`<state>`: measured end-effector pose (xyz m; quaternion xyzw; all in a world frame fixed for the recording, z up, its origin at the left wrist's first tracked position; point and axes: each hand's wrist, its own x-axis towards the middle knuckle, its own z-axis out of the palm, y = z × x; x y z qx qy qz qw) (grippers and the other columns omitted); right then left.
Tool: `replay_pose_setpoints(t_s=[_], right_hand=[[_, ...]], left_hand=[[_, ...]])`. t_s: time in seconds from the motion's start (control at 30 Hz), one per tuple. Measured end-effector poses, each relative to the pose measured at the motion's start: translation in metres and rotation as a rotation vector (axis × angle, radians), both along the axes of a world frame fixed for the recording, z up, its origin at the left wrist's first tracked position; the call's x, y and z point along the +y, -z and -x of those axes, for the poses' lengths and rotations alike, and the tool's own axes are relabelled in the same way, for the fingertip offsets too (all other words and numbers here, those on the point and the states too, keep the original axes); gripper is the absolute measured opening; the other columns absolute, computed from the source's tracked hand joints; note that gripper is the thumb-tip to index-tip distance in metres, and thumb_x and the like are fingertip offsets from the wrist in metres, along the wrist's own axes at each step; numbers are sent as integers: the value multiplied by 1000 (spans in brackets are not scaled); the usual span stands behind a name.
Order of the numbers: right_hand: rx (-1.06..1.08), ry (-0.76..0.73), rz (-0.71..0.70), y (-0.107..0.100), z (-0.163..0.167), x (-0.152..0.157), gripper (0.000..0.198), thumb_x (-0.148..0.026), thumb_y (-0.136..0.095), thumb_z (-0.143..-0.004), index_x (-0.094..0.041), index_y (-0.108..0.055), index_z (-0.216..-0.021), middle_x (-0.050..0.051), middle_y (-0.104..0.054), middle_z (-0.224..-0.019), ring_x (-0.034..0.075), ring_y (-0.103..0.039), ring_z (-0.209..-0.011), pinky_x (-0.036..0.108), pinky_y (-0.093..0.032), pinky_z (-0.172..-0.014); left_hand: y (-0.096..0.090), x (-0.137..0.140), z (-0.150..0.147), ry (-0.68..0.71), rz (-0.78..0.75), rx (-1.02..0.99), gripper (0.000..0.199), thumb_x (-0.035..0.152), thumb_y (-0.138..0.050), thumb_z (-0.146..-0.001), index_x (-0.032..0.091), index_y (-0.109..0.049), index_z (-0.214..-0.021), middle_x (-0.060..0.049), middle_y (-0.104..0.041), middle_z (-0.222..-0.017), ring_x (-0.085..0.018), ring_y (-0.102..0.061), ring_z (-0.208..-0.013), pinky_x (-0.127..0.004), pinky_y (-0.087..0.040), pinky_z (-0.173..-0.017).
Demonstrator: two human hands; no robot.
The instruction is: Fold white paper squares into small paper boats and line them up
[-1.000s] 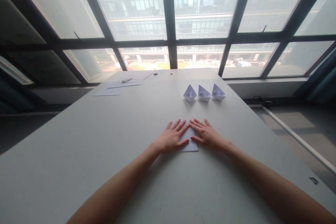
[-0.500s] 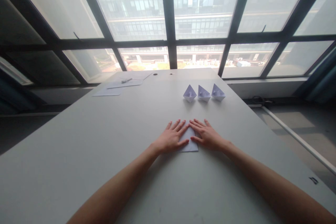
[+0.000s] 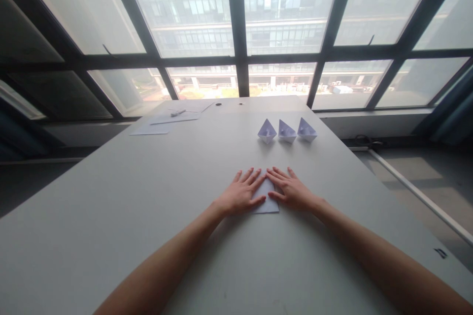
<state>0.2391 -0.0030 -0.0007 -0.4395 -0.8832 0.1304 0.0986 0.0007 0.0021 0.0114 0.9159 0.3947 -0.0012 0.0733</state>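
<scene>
A small folded sheet of white paper [image 3: 266, 205] lies flat on the white table [image 3: 166, 182], partly covered by both hands. My left hand [image 3: 242, 194] rests over its left side with the fingers spread. On its right side lies my right hand [image 3: 290, 190], fingers also stretched out. The fingertips of both hands come close together near the paper's far end. Beyond the hands stand three folded paper boats, a left one [image 3: 267, 131], a middle one [image 3: 287, 132] and a right one [image 3: 307, 130], side by side in a row.
Loose white paper sheets [image 3: 151, 129] lie at the far left of the table, with a small pale object [image 3: 178, 113] on top that I cannot make out. A round dark hole [image 3: 218, 104] sits near the far edge. Large windows with dark frames [image 3: 238, 19] rise behind.
</scene>
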Motion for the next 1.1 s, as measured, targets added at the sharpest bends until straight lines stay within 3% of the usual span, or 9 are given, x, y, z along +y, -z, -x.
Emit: replay_pose_setpoints(t_s=[0.37,0.6,0.87,1.1], right_hand=[[-24,-10,-3,0,-1,0,60,-48,-26,-102,-25,-17,-157,5,-19,-162,25,-12,-150,58,-3,-119],[-29,-74,27,-5,-5,0,87,-69,-41,-91,-22,-13,-157,9,-17,-162,30,-10,-150,57,-1,-119],[-26,-128,64,-6,-11,4,109,-80,-53,-77,-21,-9,-158,11,-11,-163,34,-6,-150,58,3,-118],[-31,-85,38,-7,-6,-1,93,-75,-41,-88,-20,-12,-158,10,-13,-162,29,-7,-151,57,3,-119]], left_hand=[[1,1,1,-1,2,-6,74,68,-23,-97,29,-8,-158,-5,-9,-164,-29,-4,-151,-52,-6,-119],[1,0,0,-6,-5,-7,74,68,-24,-97,30,-7,-158,-5,-8,-164,-28,-3,-151,-51,-5,-120],[0,0,0,-3,-4,-13,75,69,-24,-96,29,-9,-158,-5,-10,-164,-29,-5,-151,-53,-6,-119],[0,-1,-1,-3,-1,-12,76,69,-22,-96,28,-8,-158,-5,-8,-164,-28,-4,-151,-51,-4,-120]])
